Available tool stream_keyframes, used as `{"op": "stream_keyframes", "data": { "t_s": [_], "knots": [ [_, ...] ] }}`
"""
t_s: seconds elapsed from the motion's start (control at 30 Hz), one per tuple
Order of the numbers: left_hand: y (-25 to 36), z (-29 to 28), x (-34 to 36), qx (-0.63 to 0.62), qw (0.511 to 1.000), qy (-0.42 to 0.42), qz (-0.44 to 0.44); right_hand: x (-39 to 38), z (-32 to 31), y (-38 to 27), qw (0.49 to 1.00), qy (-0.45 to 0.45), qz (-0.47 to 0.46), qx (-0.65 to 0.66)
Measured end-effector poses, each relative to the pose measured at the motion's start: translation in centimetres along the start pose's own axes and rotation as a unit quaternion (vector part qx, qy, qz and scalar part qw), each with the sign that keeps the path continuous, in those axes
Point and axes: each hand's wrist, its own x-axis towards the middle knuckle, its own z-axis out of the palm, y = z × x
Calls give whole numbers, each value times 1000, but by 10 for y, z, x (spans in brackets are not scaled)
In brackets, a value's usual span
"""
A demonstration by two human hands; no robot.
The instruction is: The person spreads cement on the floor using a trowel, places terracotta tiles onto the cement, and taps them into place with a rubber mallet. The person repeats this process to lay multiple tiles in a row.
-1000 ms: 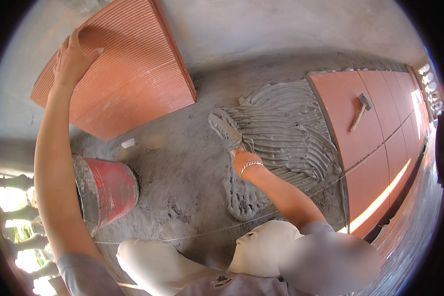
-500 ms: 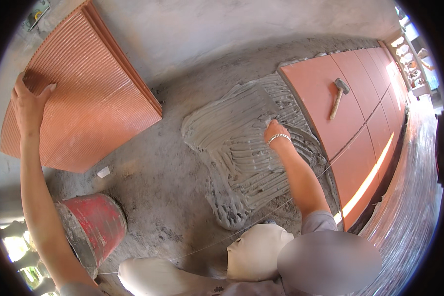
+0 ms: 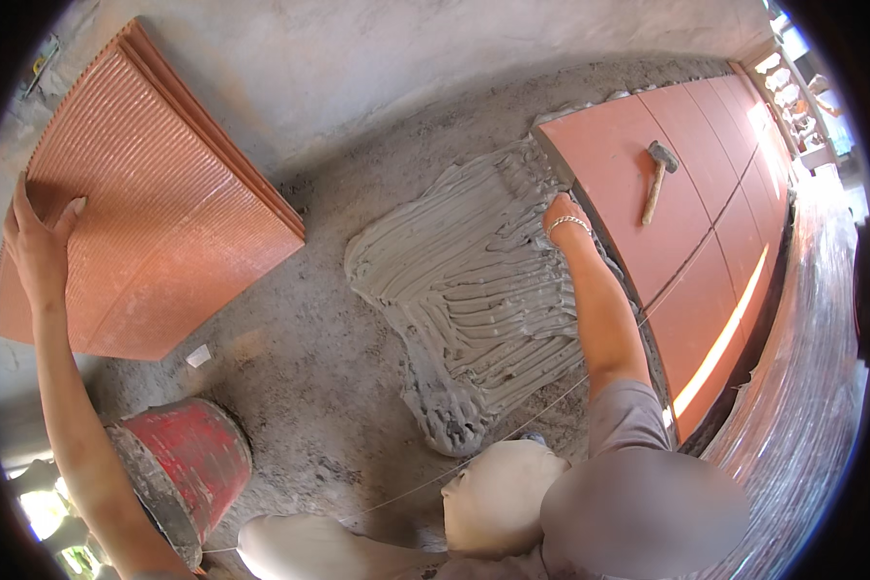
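Observation:
My left hand (image 3: pixel 41 242) grips the left edge of a stack of terracotta floor tiles (image 3: pixel 164 222), thumb on the ribbed face and fingers behind. The tiles stand tilted against the wall. My right hand (image 3: pixel 565 215), with a chain bracelet above it, is closed around a trowel beside the edge of the laid tiles (image 3: pixel 609 155). The trowel's blade is mostly hidden now. To the left of this hand spreads a bed of wet grey mortar (image 3: pixel 435 251) with combed ridges.
A hammer (image 3: pixel 656 184) lies on the laid tiles. At the lower left a red, mortar-smeared bucket (image 3: pixel 198 454) lies on its side. A thin string (image 3: pixel 406 495) crosses the floor near my knees (image 3: pixel 503 493). Clear plastic sheeting (image 3: pixel 793 387) runs along the right.
My right hand has moved right and slightly away, up to the laid tiles, and the mortar behind it shows more ridges. My left hand stays on the tile stack; the whole view shifted slightly.

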Motion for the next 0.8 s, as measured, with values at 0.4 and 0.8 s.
{"op": "stream_keyframes", "data": {
  "t_s": [0.4,0.8],
  "knots": [
    [-1,3,0,21,1000,9,9,-74,41,-29,998,-47,-44,-16],
    [10,-1,-3,-3,999,41,25,-222,83,-126,908,-176,-354,-137]
  ]
}}
